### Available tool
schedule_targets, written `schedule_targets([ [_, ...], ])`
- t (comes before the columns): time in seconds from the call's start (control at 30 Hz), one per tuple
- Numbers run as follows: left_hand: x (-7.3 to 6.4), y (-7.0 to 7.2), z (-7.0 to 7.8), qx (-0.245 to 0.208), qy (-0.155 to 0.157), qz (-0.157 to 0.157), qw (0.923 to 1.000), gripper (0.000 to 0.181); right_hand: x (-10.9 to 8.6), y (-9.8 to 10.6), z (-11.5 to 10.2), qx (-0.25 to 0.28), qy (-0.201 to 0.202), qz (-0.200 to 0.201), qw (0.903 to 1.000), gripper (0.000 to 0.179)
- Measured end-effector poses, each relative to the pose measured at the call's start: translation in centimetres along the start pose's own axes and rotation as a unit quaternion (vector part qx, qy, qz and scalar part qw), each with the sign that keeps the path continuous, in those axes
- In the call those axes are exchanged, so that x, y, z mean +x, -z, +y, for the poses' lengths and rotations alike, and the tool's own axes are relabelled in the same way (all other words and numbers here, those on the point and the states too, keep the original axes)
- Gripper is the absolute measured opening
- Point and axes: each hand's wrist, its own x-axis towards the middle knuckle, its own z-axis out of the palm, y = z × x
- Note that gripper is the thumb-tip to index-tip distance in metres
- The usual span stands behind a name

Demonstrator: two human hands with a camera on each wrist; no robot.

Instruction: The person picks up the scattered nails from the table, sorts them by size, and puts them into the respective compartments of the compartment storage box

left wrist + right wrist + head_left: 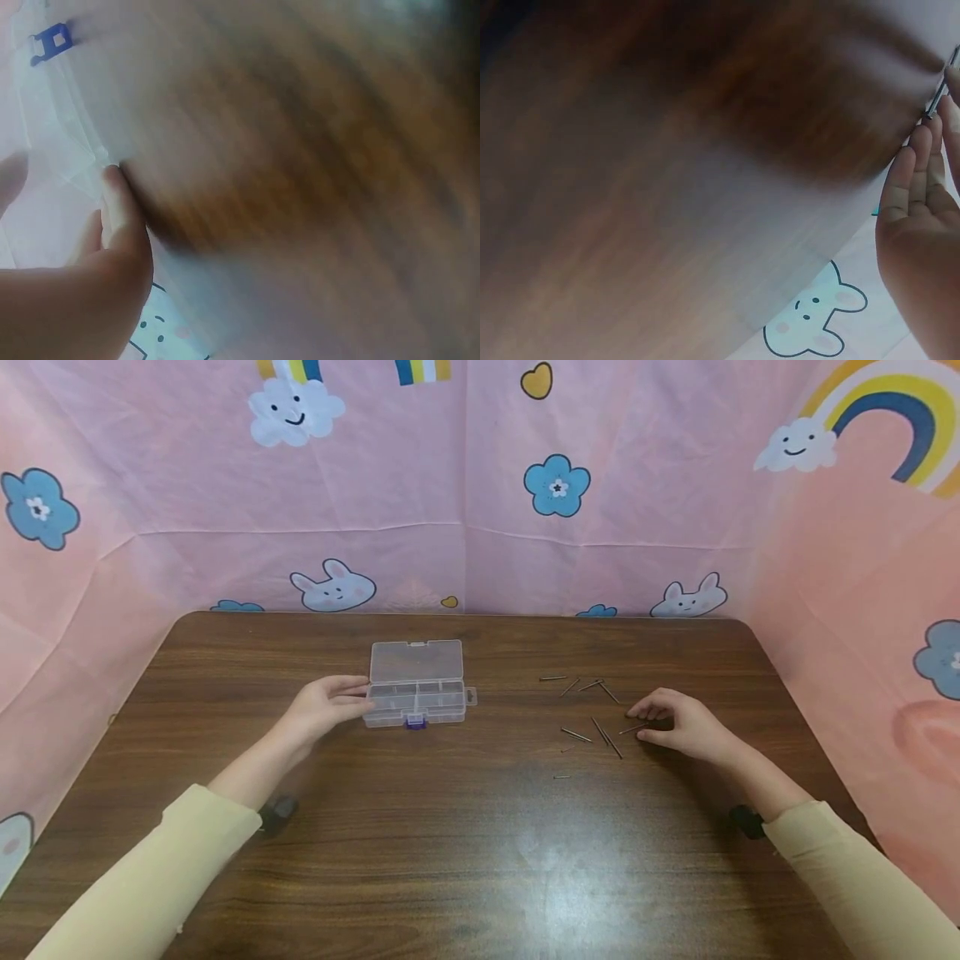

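Several nails [576,735] lie loose on the surface [450,843], right of the box [442,716], whose lid stands open. Its compartments show none, so little looks done and those nails are left. The left hand [318,708] grips the box's left end; the right hand [690,727] pinches one nail [938,94].

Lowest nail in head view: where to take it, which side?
Probably mid-length, straight from above, closing on its near and far sides: the nail lies flat, runs roughly left to right, and sits apart from the others.
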Motion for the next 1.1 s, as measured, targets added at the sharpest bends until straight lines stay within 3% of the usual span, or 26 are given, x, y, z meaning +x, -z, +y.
schedule_targets([
  [0.17, -0.2, 0.0, -0.1, -0.011, -0.002, 0.006, 0.9999, 0.067, 0.1, -0.1, 0.1, -0.003, 0.008, 0.011, 0.9999, 0.024],
  [0.37, -0.2, -0.1, -0.3, -0.02, 0.011, 0.02, 0.9995, 0.065, 0.3, -0.2, 0.2, 0.011, -0.012, 0.005, 0.9998, 0.015],
  [0.63, 0.2, -0.4, -0.6, -0.014, 0.014, 0.038, 0.9991, 0.063, 0.5, -0.2, 0.2, 0.012, -0.038, -0.008, 0.9992, 0.008],
  [1.1, 0.1, -0.8, -0.4, 0.002, 0.017, 0.043, 0.9989, 0.063, 1.3, -0.1, 0.1, 0.007, -0.044, -0.021, 0.9988, 0.004],
])
